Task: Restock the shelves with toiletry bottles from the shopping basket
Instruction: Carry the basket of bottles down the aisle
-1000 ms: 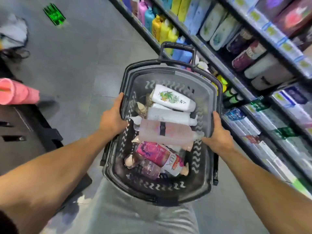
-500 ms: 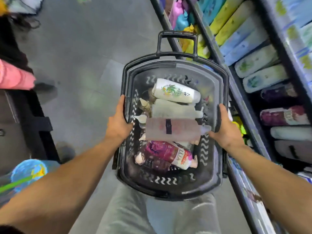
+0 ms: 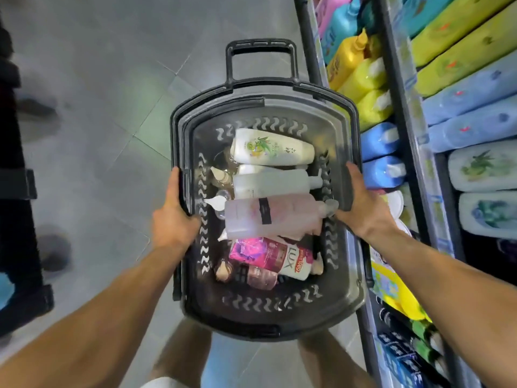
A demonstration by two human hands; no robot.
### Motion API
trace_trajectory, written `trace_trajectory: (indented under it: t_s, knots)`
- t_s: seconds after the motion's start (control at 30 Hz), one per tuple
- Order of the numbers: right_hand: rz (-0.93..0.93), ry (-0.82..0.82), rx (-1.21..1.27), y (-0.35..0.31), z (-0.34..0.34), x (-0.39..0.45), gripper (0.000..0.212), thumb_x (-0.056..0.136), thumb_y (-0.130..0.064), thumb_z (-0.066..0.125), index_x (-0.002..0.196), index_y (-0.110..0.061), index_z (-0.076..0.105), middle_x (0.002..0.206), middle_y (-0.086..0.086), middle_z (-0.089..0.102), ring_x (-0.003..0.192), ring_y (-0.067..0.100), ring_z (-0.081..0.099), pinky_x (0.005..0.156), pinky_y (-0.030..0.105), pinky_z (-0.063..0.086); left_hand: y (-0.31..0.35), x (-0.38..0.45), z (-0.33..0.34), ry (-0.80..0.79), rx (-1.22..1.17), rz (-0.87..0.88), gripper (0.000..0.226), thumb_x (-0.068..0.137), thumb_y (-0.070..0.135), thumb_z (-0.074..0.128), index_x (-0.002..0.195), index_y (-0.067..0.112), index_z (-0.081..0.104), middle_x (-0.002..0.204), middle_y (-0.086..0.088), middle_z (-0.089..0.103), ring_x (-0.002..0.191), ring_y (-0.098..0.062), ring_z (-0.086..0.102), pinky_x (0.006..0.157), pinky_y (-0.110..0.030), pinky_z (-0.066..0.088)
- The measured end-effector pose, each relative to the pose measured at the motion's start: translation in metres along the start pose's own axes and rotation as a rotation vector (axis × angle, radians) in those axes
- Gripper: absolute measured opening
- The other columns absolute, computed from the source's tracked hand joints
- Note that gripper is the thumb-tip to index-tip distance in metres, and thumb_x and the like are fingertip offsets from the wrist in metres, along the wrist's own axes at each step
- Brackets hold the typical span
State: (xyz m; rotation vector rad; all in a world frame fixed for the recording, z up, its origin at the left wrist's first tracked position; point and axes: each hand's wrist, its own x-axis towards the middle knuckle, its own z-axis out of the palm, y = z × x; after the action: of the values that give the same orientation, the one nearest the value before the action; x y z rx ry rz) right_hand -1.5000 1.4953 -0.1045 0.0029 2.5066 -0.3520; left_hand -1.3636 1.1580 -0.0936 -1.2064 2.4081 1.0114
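Note:
A black shopping basket (image 3: pixel 349 127) hangs in front of me, above my legs, with its pull handle pointing away. My left hand (image 3: pixel 173 219) grips its left rim and my right hand (image 3: pixel 361 208) grips its right rim. Inside lie several toiletry bottles: a white one with a green plant print (image 3: pixel 272 148) at the far end, a plain white pump bottle (image 3: pixel 268 183), a pale pink one with a dark band (image 3: pixel 268 217) on top, and a pink and white LUX bottle (image 3: pixel 271 254) nearest me. Smaller bottles are partly hidden beneath.
Store shelves (image 3: pixel 414 141) run along the right, close to the basket, stocked with yellow (image 3: pixel 361 77), blue (image 3: pixel 383 152) and pink bottles and rows of packs lying flat. Grey tiled floor (image 3: pixel 106 113) stretches to the left. A dark fixture (image 3: pixel 16 191) stands at the left edge.
My view has tipped further down and closer, so the basket looks larger. The basket has moved toward the right-hand shelves. Both hands keep their grip on the rims.

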Motion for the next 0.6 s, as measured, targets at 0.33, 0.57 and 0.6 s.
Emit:
trace_trajectory:
  t_s: [0.33, 0.57, 0.6]
  knots:
    - [0.026, -0.017, 0.010, 0.018, 0.007, 0.052, 0.097, 0.079, -0.032, 0.065, 0.141, -0.060, -0.004, 0.101, 0.013, 0.065, 0.089, 0.036, 0.063, 0.077, 0.044, 0.055, 0.000, 0.020, 0.061, 0.050, -0.058, -0.050, 0.097, 0.083, 0.018, 0.066, 0.142, 0.063, 0.003, 0.079, -0.004, 0.063, 0.072, -0.034, 0.061, 0.078, -0.039, 0.055]
    - [-0.009, -0.022, -0.004, 0.029, 0.005, 0.057, 0.099, 0.079, -0.028, 0.067, 0.143, -0.057, -0.002, 0.083, 0.006, 0.059, 0.073, 0.031, 0.057, 0.068, 0.040, 0.052, -0.006, 0.004, 0.086, 0.071, -0.129, -0.114, 0.100, 0.082, 0.018, 0.068, 0.141, 0.066, 0.002, 0.073, 0.009, 0.053, 0.070, -0.025, 0.056, 0.076, -0.030, 0.046]
    - [-0.009, -0.014, -0.005, 0.031, 0.005, 0.058, 0.100, 0.079, -0.025, 0.068, 0.143, -0.057, -0.002, 0.083, 0.008, 0.061, 0.073, 0.032, 0.058, 0.068, 0.042, 0.054, -0.008, 0.002, 0.089, 0.073, -0.135, -0.113, 0.100, 0.082, 0.020, 0.068, 0.141, 0.066, 0.002, 0.072, 0.011, 0.052, 0.070, -0.024, 0.055, 0.077, -0.030, 0.046]
